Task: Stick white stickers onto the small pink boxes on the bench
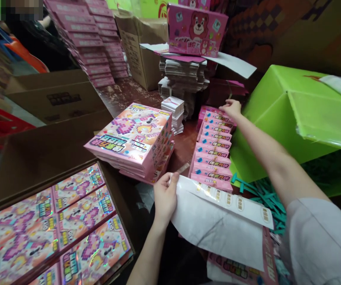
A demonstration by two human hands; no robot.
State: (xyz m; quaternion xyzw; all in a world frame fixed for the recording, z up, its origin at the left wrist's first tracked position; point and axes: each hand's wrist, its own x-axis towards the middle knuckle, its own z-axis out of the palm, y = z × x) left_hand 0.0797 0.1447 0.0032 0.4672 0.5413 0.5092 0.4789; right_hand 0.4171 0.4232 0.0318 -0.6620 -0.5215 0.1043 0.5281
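Observation:
My left hand (165, 194) pinches the near left corner of a white sticker sheet (218, 221) that carries a row of round gold stickers. My right hand (231, 108) reaches far out, its fingers curled down and pressing on the farthest box of a fanned row of flat pink boxes (213, 158) that overlap like shingles. Whether it holds anything small I cannot make out. A stack of flat pink game boxes (135, 138) stands to the left of that row.
An open brown carton (69, 221) at lower left holds several shiny pink boxes. A green box (301, 114) lies at the right with teal strips (262, 196) beneath. Behind are stacked white sheets (184, 77), a pink bear box (196, 28), tall pink stacks (93, 39) and cartons (54, 95).

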